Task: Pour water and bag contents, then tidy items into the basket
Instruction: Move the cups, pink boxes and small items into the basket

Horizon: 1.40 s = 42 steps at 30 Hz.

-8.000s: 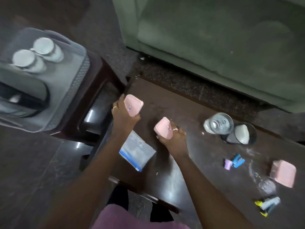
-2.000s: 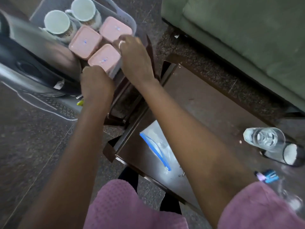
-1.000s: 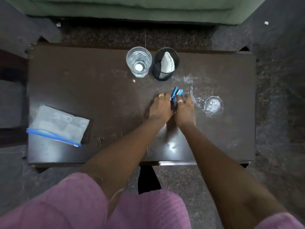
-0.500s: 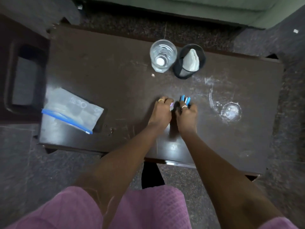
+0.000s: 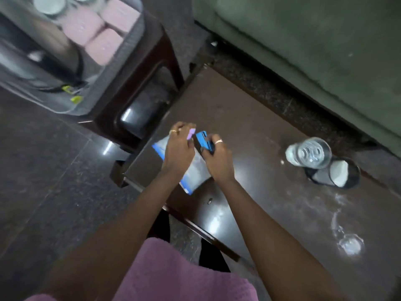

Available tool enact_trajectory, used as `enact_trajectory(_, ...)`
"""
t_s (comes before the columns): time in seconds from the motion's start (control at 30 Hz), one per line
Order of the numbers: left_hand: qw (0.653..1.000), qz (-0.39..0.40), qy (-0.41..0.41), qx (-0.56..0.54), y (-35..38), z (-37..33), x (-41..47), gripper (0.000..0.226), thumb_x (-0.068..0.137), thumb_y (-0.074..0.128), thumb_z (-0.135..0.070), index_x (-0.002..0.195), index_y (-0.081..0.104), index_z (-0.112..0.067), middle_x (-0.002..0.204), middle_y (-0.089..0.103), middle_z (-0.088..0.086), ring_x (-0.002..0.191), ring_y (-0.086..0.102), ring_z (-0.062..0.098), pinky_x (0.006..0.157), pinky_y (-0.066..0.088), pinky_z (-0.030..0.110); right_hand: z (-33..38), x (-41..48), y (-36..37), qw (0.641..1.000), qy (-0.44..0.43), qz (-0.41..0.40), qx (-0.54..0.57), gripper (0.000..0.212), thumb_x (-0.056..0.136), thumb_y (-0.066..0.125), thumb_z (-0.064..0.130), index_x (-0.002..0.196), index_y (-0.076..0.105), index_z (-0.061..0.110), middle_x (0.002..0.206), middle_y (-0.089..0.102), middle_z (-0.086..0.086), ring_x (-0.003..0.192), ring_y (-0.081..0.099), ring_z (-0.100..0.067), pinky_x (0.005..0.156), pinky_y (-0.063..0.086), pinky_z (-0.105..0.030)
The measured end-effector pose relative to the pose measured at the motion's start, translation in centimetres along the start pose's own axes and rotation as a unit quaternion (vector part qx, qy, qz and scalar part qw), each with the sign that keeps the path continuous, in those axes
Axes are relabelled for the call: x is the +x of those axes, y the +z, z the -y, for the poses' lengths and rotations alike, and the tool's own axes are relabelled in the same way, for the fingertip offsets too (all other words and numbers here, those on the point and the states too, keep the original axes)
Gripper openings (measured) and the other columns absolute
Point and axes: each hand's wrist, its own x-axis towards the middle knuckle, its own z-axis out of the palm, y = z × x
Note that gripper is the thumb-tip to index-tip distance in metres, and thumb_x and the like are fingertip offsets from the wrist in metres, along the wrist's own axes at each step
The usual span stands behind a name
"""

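Observation:
My left hand (image 5: 179,149) pinches a small purple clip (image 5: 191,134) above the table's left end. Close beside it, my right hand (image 5: 217,158) grips a blue clip (image 5: 203,140). Under both hands lies a clear zip bag with a blue seal (image 5: 195,174). The grey basket (image 5: 130,40) stands on a side table at the upper left and holds three pink boxes (image 5: 101,45), two white cups (image 5: 48,4) and yellow clips (image 5: 76,98). A glass of water (image 5: 309,154) stands on the dark table (image 5: 249,127) at the right.
A black mesh cup with white stuff inside (image 5: 338,173) stands behind the glass. White powder and a wet ring (image 5: 349,245) mark the table's right end. A green sofa (image 5: 314,40) runs along the far side. The dark wooden side table (image 5: 143,88) stands left of the table.
Both hands have lifted the purple and blue clips off the table's middle and carried them left, over the zip bag. The view has swung left, bringing the basket back in sight.

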Motion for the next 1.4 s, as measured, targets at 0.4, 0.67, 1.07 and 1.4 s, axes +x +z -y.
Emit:
enact_trajectory(0.4,0.979,-0.168,-0.118,0.015,-15.8,5.1,11.6,0.038,0.086,0.046,0.006,0.123,0.05,-0.003,0.113,0.064,0.016,0.104,0.057,0.031,0.085,0.039,0.031,22.2,9.4,9.1,0.984,-0.174,0.047,0.011,0.028,0.084,0.06,0.022,0.111,0.058,0.013,0.103,0.068,-0.01,0.104,0.057,-0.031,0.094,0.043,-0.045)
enact_trajectory(0.67,0.961,-0.135,-0.241,0.009,-17.0,5.7,14.4,0.02,0.091,0.05,-0.015,0.106,0.06,-0.007,0.106,0.067,0.018,0.099,0.061,0.037,0.083,0.047,0.037,25.2,13.1,13.3,0.974,-0.177,0.045,-0.132,0.022,0.087,0.054,0.033,0.101,0.06,0.018,0.102,0.066,-0.004,0.112,0.041,-0.028,0.082,0.025,-0.037)
enact_trajectory(1.07,0.935,-0.059,-0.319,0.141,-17.8,6.2,14.5,0.032,0.094,0.042,-0.013,0.121,0.054,0.0,0.123,0.055,0.027,0.115,0.05,0.043,0.094,0.044,0.044,23.7,13.0,12.6,0.962,-0.225,0.021,-0.155,0.022,0.094,0.047,0.02,0.104,0.067,0.02,0.11,0.065,-0.002,0.11,0.04,-0.024,0.086,0.029,-0.04)
enact_trajectory(1.4,0.962,-0.186,-0.126,0.154,-13.1,4.1,9.0,0.041,0.086,0.038,0.007,0.122,0.056,0.0,0.133,0.052,0.022,0.124,0.046,0.038,0.108,0.034,0.042,10.4,9.0,5.9,0.987,-0.116,-0.061,-0.095,0.022,0.088,0.053,0.0,0.103,0.067,0.006,0.114,0.06,-0.013,0.11,0.05,-0.031,0.097,0.038,-0.036)
